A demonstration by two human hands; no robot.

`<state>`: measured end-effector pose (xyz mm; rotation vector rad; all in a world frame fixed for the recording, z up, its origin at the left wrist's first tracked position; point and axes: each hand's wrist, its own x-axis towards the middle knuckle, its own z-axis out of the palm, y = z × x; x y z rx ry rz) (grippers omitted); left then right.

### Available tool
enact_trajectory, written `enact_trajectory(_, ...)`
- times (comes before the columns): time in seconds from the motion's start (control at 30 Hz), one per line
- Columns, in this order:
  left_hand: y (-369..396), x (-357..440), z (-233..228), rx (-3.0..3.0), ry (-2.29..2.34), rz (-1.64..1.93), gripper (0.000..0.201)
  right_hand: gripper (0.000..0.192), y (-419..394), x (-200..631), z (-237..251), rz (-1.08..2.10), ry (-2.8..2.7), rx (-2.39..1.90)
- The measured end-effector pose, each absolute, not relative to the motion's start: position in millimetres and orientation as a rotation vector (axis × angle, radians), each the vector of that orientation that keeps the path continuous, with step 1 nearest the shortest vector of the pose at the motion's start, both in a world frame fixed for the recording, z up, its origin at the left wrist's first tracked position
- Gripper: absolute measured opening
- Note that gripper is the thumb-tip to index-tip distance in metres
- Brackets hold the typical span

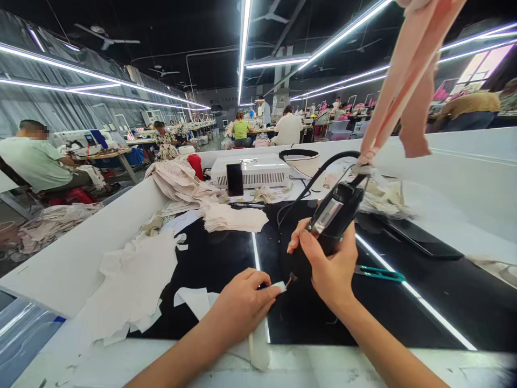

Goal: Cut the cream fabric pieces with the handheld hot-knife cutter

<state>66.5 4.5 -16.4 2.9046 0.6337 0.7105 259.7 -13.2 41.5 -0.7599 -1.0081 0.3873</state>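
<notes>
My right hand (333, 267) is wrapped round a black corded handheld tool (343, 207) with a silvery panel on its side. A strip of pink cloth (398, 91) is tied at the tool's upper end and runs upward. The tool's narrow metal tip (291, 279) points down to the left, close to a small white fabric piece (280, 286). My left hand (242, 299) pinches that piece between thumb and fingers; whether the tip touches it I cannot tell. Beneath my left hand, more white fabric (194, 302) lies on the black work surface (307, 328).
Stacked pale fabric pieces (234, 216) and a larger heap (129, 280) lie left. Teal thread snips (379, 273) and a flat black device (424, 237) are right. Behind stand a phone (235, 179) and a white vented box (266, 173). White side panels (81, 258) border the table.
</notes>
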Motion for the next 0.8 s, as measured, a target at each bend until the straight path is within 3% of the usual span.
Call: enact_trajectory(0.8,-15,43,-14,2.901,0.644,0.811,0.018,0.031,-30,261,44,0.316,-1.009,-0.834)
